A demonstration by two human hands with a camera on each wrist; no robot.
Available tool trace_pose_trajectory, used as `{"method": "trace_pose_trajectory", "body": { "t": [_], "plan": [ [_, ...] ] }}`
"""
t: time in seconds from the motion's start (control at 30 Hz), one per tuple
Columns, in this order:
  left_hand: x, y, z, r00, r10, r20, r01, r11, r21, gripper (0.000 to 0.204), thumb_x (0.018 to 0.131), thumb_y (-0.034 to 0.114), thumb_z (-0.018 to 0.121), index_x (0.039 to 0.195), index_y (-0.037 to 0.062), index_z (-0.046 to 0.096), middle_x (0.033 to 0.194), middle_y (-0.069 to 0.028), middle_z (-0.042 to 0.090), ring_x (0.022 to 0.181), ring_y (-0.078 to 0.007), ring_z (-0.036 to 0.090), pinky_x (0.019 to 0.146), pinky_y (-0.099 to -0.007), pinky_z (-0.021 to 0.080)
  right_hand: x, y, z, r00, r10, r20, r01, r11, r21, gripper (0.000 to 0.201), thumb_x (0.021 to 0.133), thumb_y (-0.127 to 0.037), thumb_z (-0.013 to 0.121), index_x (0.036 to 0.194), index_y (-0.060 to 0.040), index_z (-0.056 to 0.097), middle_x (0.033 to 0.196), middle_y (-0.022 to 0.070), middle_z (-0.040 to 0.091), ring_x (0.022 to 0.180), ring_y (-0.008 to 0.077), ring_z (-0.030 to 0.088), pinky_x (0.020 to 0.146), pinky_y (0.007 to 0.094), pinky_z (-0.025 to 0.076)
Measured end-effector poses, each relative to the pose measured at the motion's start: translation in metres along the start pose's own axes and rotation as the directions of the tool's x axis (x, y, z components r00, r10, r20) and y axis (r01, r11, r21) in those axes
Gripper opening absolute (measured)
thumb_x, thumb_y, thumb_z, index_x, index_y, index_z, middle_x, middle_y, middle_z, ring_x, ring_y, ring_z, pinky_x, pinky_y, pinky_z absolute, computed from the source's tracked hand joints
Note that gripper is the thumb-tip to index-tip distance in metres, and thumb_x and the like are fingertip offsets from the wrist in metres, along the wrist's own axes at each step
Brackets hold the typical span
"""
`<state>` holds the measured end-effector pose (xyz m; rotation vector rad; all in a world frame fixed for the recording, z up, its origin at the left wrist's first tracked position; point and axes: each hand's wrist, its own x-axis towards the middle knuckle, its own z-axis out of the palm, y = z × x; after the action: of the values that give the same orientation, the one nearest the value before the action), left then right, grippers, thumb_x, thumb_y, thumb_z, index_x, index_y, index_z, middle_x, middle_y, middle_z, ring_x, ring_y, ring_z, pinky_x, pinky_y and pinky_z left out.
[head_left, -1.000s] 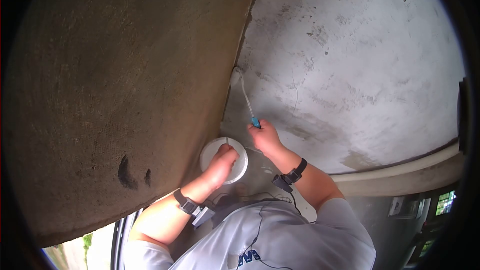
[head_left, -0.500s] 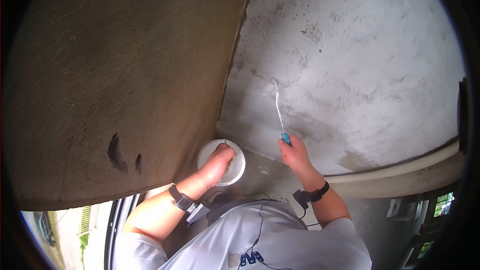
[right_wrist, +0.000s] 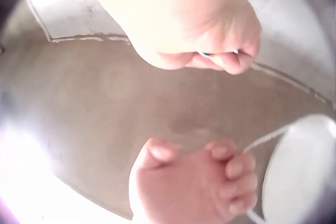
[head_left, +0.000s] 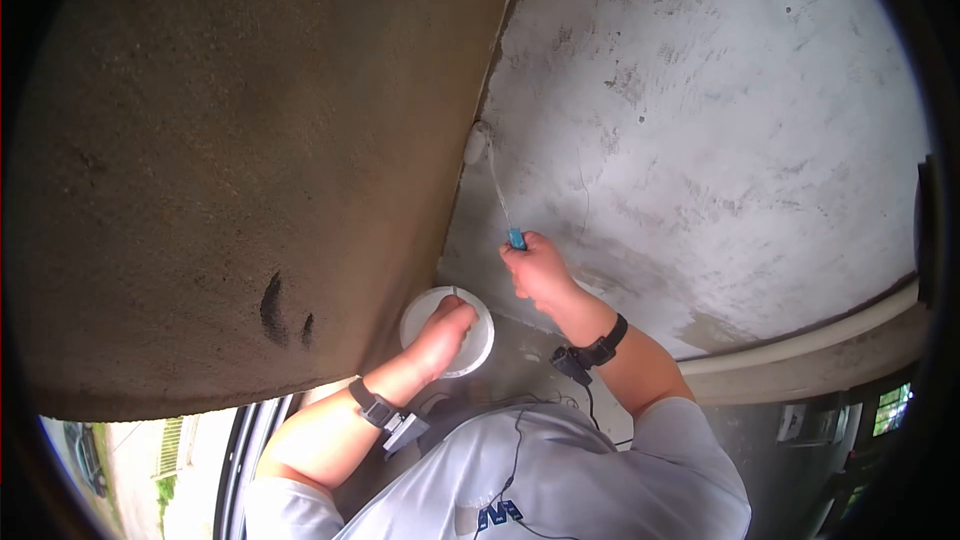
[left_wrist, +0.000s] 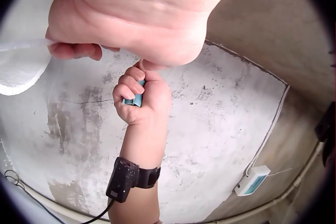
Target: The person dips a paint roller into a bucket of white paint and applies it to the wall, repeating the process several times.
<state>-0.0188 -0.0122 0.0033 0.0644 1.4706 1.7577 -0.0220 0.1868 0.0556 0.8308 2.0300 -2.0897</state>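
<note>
My right hand (head_left: 540,270) grips the blue handle (head_left: 516,238) of a small roller in the head view. The white roller head (head_left: 475,144) lies against the white wall, right beside the corner with the brown wall. Lower and to the left, my left hand (head_left: 443,336) has its fingers curled round the thin handle of a white bucket (head_left: 483,348). In the left wrist view the right fingers wrap the blue handle (left_wrist: 137,94); in the right wrist view the left hand (right_wrist: 194,187) holds the bucket's handle beside the bucket (right_wrist: 299,176).
A rough brown wall (head_left: 230,140) fills the left side, and a patchy white wall (head_left: 720,140) the right. A pale pipe (head_left: 800,340) runs along the right wall's edge. A window opening (head_left: 190,450) shows at lower left. A white box (left_wrist: 253,180) hangs in the left wrist view.
The right hand first moved the roller right, away from the corner, then back left and up to the corner. The left hand still holds the bucket's handle, with little movement.
</note>
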Motion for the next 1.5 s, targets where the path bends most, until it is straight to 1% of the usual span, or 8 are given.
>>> {"method": "trace_pose_trajectory", "body": {
  "t": [0.43, 0.63, 0.73, 0.8, 0.87, 1.2, 1.27, 1.5],
  "plan": [
    [0.003, -0.002, 0.001, 1.000, -0.026, -0.017, 0.025, 0.997, -0.067, 0.013, 0.088, 0.023, 0.055, 0.086, 0.0109, 0.051, 0.079, -0.0013, 0.050, 0.068, -0.0115, 0.045, 0.058, -0.0300, 0.040, -0.035, 0.055, -0.077, 0.989, 0.016, -0.149, -0.004, 0.997, 0.076, 0.019, 0.096, -0.019, 0.064, 0.088, -0.0067, 0.052, 0.066, -0.0036, 0.043, 0.048, 0.0044, 0.033, 0.041, 0.0251, 0.026],
    [0.001, -0.001, 0.002, 1.000, -0.029, -0.010, 0.029, 0.999, -0.040, 0.014, 0.088, 0.024, 0.055, 0.086, 0.0108, 0.051, 0.080, -0.0011, 0.049, 0.068, -0.0117, 0.044, 0.060, -0.0303, 0.040, -0.062, 0.075, -0.115, 0.976, -0.020, -0.216, 0.026, 0.999, 0.027, 0.021, 0.095, -0.016, 0.065, 0.081, -0.0057, 0.054, 0.066, -0.0011, 0.049, 0.047, 0.0072, 0.041, 0.041, 0.0261, 0.030],
    [0.000, 0.000, 0.003, 1.000, -0.015, -0.009, 0.015, 0.999, -0.034, 0.014, 0.088, 0.024, 0.055, 0.087, 0.0104, 0.051, 0.081, -0.0011, 0.049, 0.068, -0.0118, 0.043, 0.060, -0.0303, 0.040, -0.069, 0.083, -0.116, 0.960, -0.066, -0.272, 0.027, 0.989, -0.145, 0.020, 0.095, -0.016, 0.065, 0.082, -0.0057, 0.055, 0.066, -0.0001, 0.050, 0.046, 0.0082, 0.043, 0.041, 0.0269, 0.032],
    [-0.001, 0.001, 0.003, 1.000, -0.008, -0.006, 0.008, 1.000, -0.025, 0.014, 0.088, 0.024, 0.055, 0.087, 0.0101, 0.050, 0.082, -0.0011, 0.049, 0.068, -0.0118, 0.043, 0.060, -0.0303, 0.040, -0.063, 0.093, -0.118, 0.981, -0.003, -0.194, 0.006, 1.000, 0.014, 0.019, 0.095, -0.015, 0.064, 0.081, -0.0057, 0.054, 0.066, 0.0007, 0.051, 0.046, 0.0089, 0.045, 0.041, 0.0272, 0.033],
    [-0.002, 0.003, 0.002, 0.998, -0.050, 0.033, 0.049, 0.998, 0.041, 0.027, 0.090, 0.028, 0.052, 0.101, 0.0035, 0.053, 0.090, -0.0031, 0.053, 0.082, -0.0135, 0.047, 0.072, -0.0293, 0.041, -0.054, 0.097, -0.112, 0.979, 0.009, -0.201, -0.003, 0.999, 0.033, 0.020, 0.096, -0.015, 0.064, 0.081, -0.0059, 0.054, 0.066, 0.0005, 0.051, 0.046, 0.0090, 0.044, 0.041, 0.0273, 0.033],
    [0.001, -0.002, 0.001, 0.999, -0.029, 0.020, 0.028, 0.999, 0.035, 0.030, 0.092, 0.029, 0.051, 0.104, 0.0023, 0.054, 0.092, -0.0036, 0.053, 0.086, -0.0145, 0.048, 0.079, -0.0293, 0.041, 0.019, 0.106, -0.037, 0.994, 0.045, -0.097, -0.042, 0.998, 0.038, 0.020, 0.098, -0.021, 0.060, 0.090, -0.0055, 0.050, 0.064, -0.0008, 0.046, 0.045, 0.0090, 0.040, 0.038, 0.0280, 0.034],
    [0.000, 0.000, 0.003, 1.000, 0.005, -0.011, -0.005, 1.000, -0.002, 0.014, 0.088, 0.024, 0.055, 0.090, 0.0103, 0.051, 0.081, -0.0005, 0.048, 0.067, -0.0105, 0.042, 0.059, -0.0285, 0.038, 0.040, 0.099, -0.022, 0.997, 0.003, -0.073, -0.006, 0.999, -0.044, 0.020, 0.098, -0.021, 0.061, 0.092, -0.0057, 0.051, 0.063, -0.0008, 0.045, 0.045, 0.0089, 0.040, 0.038, 0.0281, 0.034],
    [0.000, 0.002, 0.004, 1.000, 0.024, -0.011, -0.024, 1.000, 0.017, 0.014, 0.088, 0.023, 0.055, 0.090, 0.0104, 0.051, 0.080, 0.0000, 0.048, 0.067, -0.0103, 0.042, 0.059, -0.0279, 0.038, 0.041, 0.081, -0.008, 0.999, 0.022, -0.024, -0.023, 0.999, -0.022, 0.020, 0.098, -0.024, 0.061, 0.090, -0.0082, 0.051, 0.068, -0.0024, 0.046, 0.051, 0.0076, 0.041, 0.041, 0.0271, 0.031]
  ]
}}
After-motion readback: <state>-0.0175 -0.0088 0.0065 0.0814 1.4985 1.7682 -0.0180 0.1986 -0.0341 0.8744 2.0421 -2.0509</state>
